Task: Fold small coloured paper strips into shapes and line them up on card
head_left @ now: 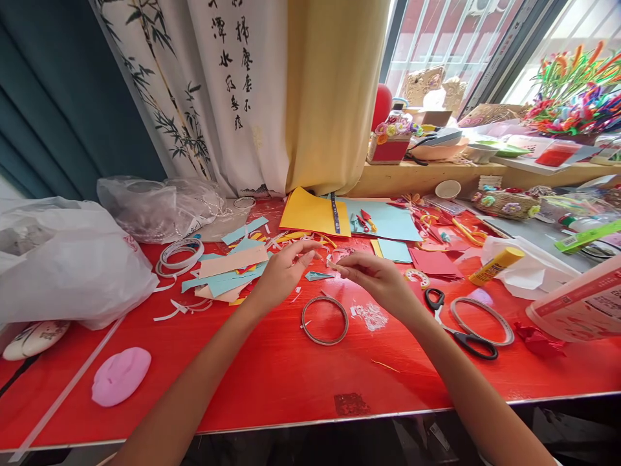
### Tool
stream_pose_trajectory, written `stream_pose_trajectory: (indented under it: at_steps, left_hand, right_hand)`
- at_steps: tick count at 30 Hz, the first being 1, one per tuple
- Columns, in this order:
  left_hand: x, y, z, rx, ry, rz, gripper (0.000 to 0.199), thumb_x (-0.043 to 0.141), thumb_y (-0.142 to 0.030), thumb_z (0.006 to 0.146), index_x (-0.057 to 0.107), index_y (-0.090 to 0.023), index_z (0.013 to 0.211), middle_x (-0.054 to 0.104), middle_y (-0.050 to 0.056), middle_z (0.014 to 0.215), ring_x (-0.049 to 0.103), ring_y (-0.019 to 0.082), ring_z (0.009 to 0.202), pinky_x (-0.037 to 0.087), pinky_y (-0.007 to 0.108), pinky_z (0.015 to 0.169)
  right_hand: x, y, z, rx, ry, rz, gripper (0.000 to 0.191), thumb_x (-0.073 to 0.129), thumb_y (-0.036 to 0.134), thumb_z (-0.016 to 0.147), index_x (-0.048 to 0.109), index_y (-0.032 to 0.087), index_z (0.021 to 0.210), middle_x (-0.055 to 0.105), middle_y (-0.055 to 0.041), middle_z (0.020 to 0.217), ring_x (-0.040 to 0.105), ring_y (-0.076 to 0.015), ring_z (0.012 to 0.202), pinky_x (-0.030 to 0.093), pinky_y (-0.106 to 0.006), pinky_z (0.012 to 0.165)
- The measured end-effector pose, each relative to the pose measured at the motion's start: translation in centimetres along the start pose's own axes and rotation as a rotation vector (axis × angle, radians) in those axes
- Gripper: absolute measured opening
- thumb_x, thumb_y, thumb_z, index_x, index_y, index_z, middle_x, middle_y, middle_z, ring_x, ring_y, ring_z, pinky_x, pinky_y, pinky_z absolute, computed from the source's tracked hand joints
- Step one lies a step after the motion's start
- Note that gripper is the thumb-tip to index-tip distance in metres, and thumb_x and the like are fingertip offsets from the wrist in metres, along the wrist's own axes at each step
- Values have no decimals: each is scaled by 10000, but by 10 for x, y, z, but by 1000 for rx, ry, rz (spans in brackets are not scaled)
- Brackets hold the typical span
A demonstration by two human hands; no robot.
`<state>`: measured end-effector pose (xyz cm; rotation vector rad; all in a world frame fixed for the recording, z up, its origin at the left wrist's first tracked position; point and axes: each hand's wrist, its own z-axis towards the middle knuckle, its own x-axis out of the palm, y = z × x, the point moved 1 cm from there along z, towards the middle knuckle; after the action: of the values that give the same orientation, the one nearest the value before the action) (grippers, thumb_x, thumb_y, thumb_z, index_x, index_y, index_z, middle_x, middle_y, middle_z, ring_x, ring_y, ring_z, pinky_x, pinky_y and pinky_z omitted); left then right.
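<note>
Two hands face each other over the red tabletop [286, 382], fingertips apart by a narrow gap. The right hand [371, 275] is pinched on one small pale piece [334, 265] pointing towards the left hand [290, 266], whose thumb and fingers are curled; I can't tell whether they grip anything. One blue folded piece [317, 276] lies beneath that gap, and one brownish ring [324, 341] lies nearer the person. I count one heap of white shreds [372, 318] on the near side of the right hand, then, to its right, one pair of scissors [458, 334], one paler ring [508, 334] and one glue stick [497, 266]. Left of the left hand, paper strips [233, 262] overlap too thickly to count. Beyond both hands lies one yellow sheet [308, 213]. The near edge passes under the forearms, with a broad bare stretch between it and the brownish ring. One pink lump [121, 377] sits left of the left forearm. Forward and sideways, clutter leaves the hands little room.
</note>
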<state>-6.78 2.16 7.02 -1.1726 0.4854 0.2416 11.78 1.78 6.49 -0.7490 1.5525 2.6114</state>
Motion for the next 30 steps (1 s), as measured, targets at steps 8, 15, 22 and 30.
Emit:
stream_pose_trajectory:
  at_steps: [8,15,22,30]
  left_hand:
    - [6,-10,-6,70,88,-102,186,501,-361,805,568,-189,825,597,21,905,538,156,898,409,283,801]
    - [5,-9,-7,127,125,-57,180,537,-238,769,542,-213,948,558,26,1044,502,158,986,388,295,862]
    - [8,-5,-4,104,126,-89,156,482,-308,817,565,-220,916,560,23,1005,510,158,969,383,301,863]
    - [7,-7,-6,53,81,-81,210,434,-379,841,522,-190,816,583,-4,771,528,112,684,412,242,629]
  right_hand:
    - [1,-2,1,-27,38,-74,179,524,336,821,628,191,830,568,-11,706,479,-107,631,380,-248,560]
    - [2,-3,1,-24,47,-65,174,516,334,827,617,193,831,562,-14,724,474,-113,647,375,-250,575]
    - [2,-4,2,-42,44,-127,193,494,340,838,626,200,855,567,-21,735,480,-118,647,373,-257,573]
    - [2,-2,1,11,-161,-52,245,552,376,792,569,209,971,550,-51,956,499,-87,613,420,-251,574]
